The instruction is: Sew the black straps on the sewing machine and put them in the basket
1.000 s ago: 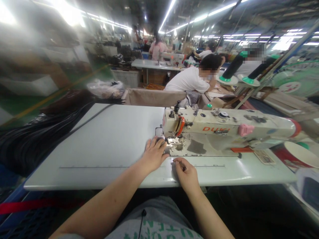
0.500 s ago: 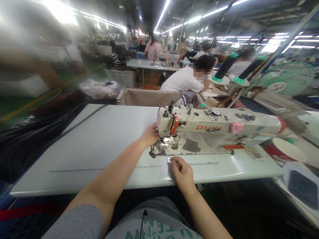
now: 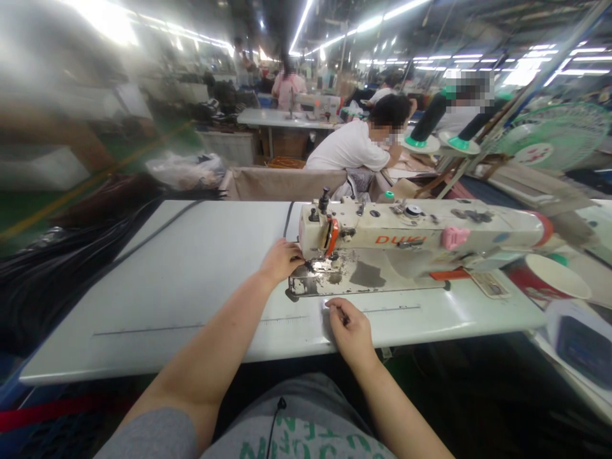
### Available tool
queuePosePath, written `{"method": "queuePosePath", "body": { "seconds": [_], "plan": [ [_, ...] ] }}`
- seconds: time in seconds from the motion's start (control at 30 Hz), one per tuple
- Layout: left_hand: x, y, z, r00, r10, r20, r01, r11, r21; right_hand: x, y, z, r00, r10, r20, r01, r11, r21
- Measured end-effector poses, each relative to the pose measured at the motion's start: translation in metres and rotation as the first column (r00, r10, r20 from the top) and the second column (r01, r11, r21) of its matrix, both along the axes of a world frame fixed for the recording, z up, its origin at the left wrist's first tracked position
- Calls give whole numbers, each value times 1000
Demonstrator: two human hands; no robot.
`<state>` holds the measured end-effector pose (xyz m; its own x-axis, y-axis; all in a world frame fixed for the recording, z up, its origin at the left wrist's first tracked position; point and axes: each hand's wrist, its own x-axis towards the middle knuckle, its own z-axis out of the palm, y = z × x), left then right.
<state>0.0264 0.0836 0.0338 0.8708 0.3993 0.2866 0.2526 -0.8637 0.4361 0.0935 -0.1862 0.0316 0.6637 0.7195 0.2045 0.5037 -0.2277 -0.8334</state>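
Place: factory sewing workshop.
Sewing station: off-white metal sewing machine (image 3: 430, 228) with orange lettering, toward the right end of a glossy white tabletop (image 3: 191, 274).
Thread: two tall black cones on green bases (image 3: 427, 121), beyond the tabletop's far edge, on the right.
Material: long, thin black strips (image 3: 43, 268) heaped along the left edge.
Other stations: pale table (image 3: 255, 117) past the far edge; person in a white top (image 3: 339, 145), another in pink (image 3: 287, 92).
Building: long white tube lights (image 3: 370, 24), green floor with yellow line (image 3: 38, 215).
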Motion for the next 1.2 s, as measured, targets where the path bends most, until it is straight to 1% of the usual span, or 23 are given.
{"method": "queuePosePath", "body": {
  "seconds": [0.1, 0.27, 0.57, 0.67, 0.77, 0.87, 0.97, 1.2],
  "plan": [
    [-7, -9, 1, 998, 59, -1, -59, 998, -29, 0, 0, 0, 1000, 8, 4, -8, 1000, 9],
    [-17, -28, -6, 992, 127, -2, -126, 986, -107, 2, 0, -2, 1000, 12, 6, -12, 1000, 7],
    [-17, -39, -6, 979, 205, -16, -204, 960, -190, 1, 1, -2, 1000, 18, 17, -18, 1000, 16],
    [-17, -52, -7, 970, 240, -41, -244, 949, -200, 1, 0, -4, 999, 28, 19, -29, 999, 26],
    [-17, -69, -6, 956, 282, -81, -293, 926, -238, 1, 1, -5, 999, 32, 26, -33, 999, 29],
    [-15, -87, -2, 937, 327, -126, -349, 894, -280, 1, 1, -5, 999, 23, 25, -24, 999, 29],
    [-14, -101, 5, 923, 345, -170, -381, 879, -286, 1, 1, -5, 999, 26, 25, -27, 999, 28],
    [-12, -118, 22, 899, 302, -317, -377, 901, -212, 0, 0, -3, 999, 36, 22, -37, 998, 48]
  ]
}}
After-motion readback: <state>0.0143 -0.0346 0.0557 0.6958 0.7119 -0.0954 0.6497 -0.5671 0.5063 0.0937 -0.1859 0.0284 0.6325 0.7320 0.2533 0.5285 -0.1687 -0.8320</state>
